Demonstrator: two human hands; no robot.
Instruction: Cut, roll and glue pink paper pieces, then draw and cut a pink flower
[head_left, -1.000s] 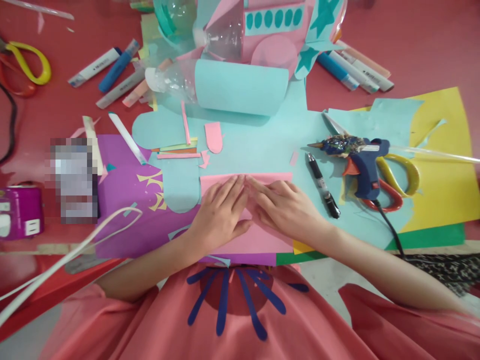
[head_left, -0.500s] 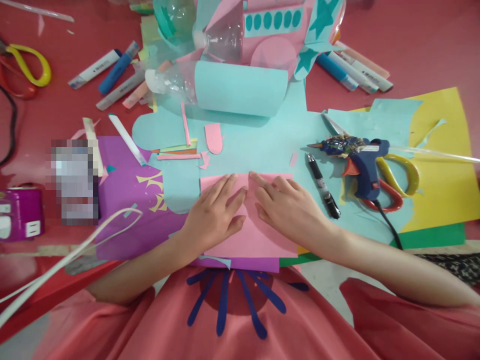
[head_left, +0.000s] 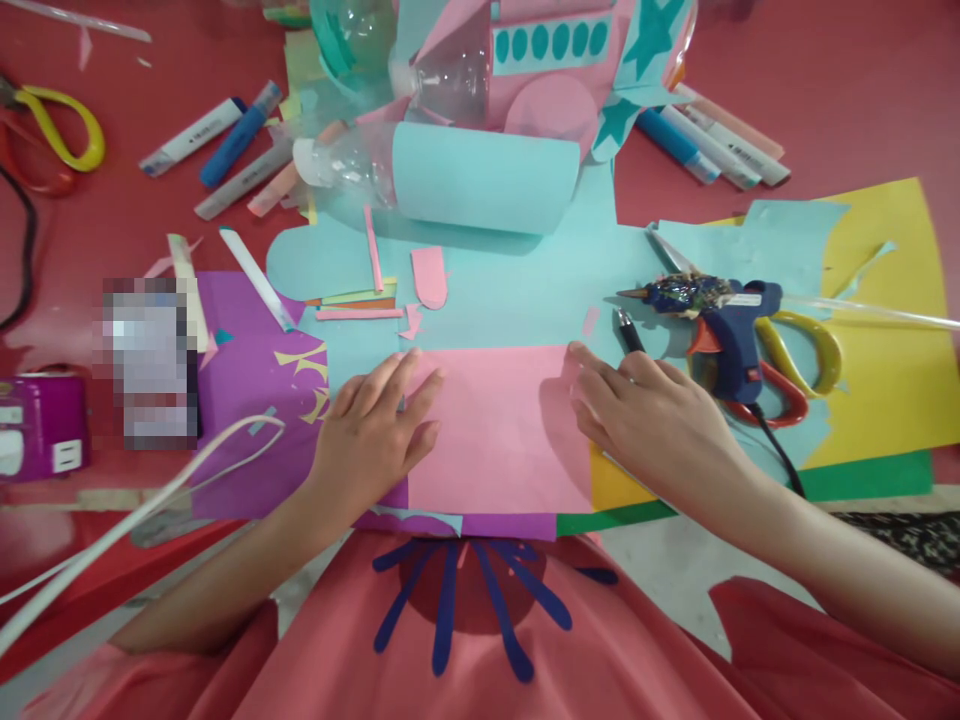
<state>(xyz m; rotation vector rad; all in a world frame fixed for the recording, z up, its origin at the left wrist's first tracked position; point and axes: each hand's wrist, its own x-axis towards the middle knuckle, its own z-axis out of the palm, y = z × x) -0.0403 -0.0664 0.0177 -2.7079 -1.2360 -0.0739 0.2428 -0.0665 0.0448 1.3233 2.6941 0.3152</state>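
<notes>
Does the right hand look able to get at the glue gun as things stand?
Probably yes: the glue gun lies beside the right hand, atop scissors, with nothing visible covering it or blocking the way.

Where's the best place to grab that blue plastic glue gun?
Probably the handle of the blue plastic glue gun, with the right hand coming from the near side: the handle points toward the person, while the pointed nozzle faces left, away from that grip.

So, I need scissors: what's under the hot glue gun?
Scissors pass under the blue hot glue gun, on light blue paper. The silver blade end and the yellow and red handles show; the middle, and anything else beneath, is covered.
</notes>
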